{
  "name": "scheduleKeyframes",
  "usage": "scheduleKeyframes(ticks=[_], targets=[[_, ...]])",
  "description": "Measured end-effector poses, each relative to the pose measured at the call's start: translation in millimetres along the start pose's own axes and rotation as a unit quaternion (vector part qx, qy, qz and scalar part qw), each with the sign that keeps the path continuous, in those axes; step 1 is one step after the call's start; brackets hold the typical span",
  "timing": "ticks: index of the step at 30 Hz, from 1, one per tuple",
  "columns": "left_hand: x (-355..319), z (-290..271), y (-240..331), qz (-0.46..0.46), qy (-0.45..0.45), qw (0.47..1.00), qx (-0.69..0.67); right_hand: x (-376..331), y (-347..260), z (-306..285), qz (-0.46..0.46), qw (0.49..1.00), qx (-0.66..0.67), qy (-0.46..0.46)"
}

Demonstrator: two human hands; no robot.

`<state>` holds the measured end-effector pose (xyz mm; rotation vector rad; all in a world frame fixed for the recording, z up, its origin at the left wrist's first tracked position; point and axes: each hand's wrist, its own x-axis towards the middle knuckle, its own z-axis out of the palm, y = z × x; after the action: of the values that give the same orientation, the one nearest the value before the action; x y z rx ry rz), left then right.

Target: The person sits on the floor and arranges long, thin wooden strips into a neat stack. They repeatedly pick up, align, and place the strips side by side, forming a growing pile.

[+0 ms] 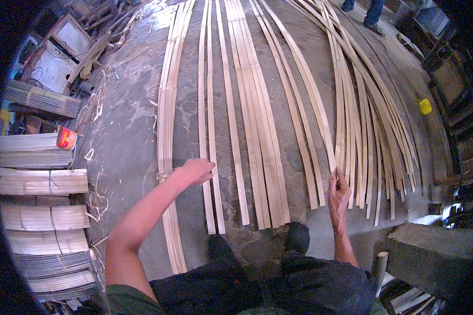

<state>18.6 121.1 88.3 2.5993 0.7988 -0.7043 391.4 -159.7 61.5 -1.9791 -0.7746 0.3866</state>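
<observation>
Many long pale bamboo strips (257,121) lie side by side on the grey concrete floor (126,131), running away from me. My left hand (196,170) reaches forward with fingers curled, resting on a pair of thin strips (209,94) near their near ends. My right hand (339,191) pinches the near end of one strip (320,115), next to a dense pile of strips (368,121) fanned out on the right. My dark trousers and shoes (297,237) show at the bottom.
Tied bundles of short split bamboo (42,181) are stacked at the left, with a small red and yellow packet (66,138) on top. A yellow container (424,106) sits at the right. A concrete block (431,257) stands at lower right. Another person's legs (370,13) stand far off.
</observation>
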Motion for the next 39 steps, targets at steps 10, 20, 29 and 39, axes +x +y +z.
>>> scheduleKeyframes(ticks=[10, 20, 29, 39], targets=[[2.2, 1.1, 0.5, -0.003, -0.009, 1.000, 0.014, -25.9, 17.4, 60.0, 0.043, 0.995, -0.032, -0.078], [3.1, 4.6, -2.4, -0.006, -0.030, 0.999, 0.016, -63.2, 13.2, 82.4, 0.105, 0.981, -0.027, -0.162], [11.7, 2.9, 0.6, -0.003, -0.024, 0.999, 0.021, -80.6, 22.5, 77.6, 0.060, 0.980, -0.049, -0.182], [5.7, 4.6, -1.0, -0.006, -0.038, 0.999, 0.032, -85.0, 12.7, 75.9, -0.054, 0.968, -0.165, -0.179]])
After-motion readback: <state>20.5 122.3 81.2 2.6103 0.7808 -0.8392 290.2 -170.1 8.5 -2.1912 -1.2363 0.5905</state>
